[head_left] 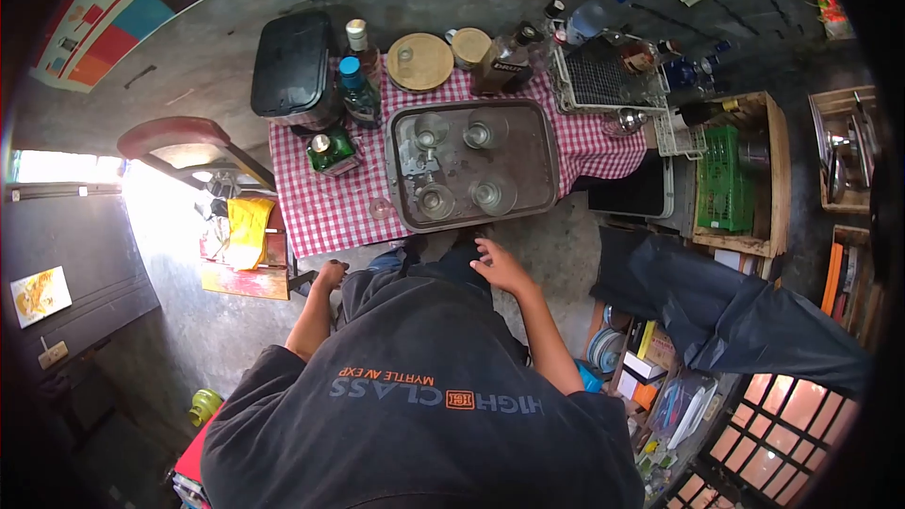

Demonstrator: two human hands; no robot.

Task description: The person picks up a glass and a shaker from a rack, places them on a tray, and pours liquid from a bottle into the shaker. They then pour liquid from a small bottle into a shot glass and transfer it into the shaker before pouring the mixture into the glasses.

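Glasses (485, 131), four clear round ones, stand in two rows of two inside our brown tray (462, 166), and we see smooth, shiny walls flaring out from thick-looking bases. The tray is a rectangle with rounded corners and a raised rim, its dark floor spotted with wet, glinting patches. It lies on our red-and-white checked tablecloth (304, 212), whose fabric hangs in soft folds at the right. Just beside the tray's left rim we have a small, faintly pink glass (381, 208).

Our right hand (502, 269) is near the tray's front edge, apart from it, with fingers moderately spread and nothing visible in its grasp. Our left hand (332, 274) hangs lower and farther left, near the front of the cloth, its fingers loosely bent; we cannot tell how wide that grip is or whether it encloses anything.

Left of the tray, we see a squat, angular green bottle (333, 154) and a taller one with a bright blue cap (350, 67). Behind them sits a black container (292, 66) with a glossy, rounded-corner lid. Beyond the tray are two flat, pale wood-toned discs (420, 62), and a dark bottle (501, 66) leans beside them. To the right, we have a white wire rack (563, 81) and a rough wooden crate (779, 170) holding a latticed green plastic basket (723, 179).
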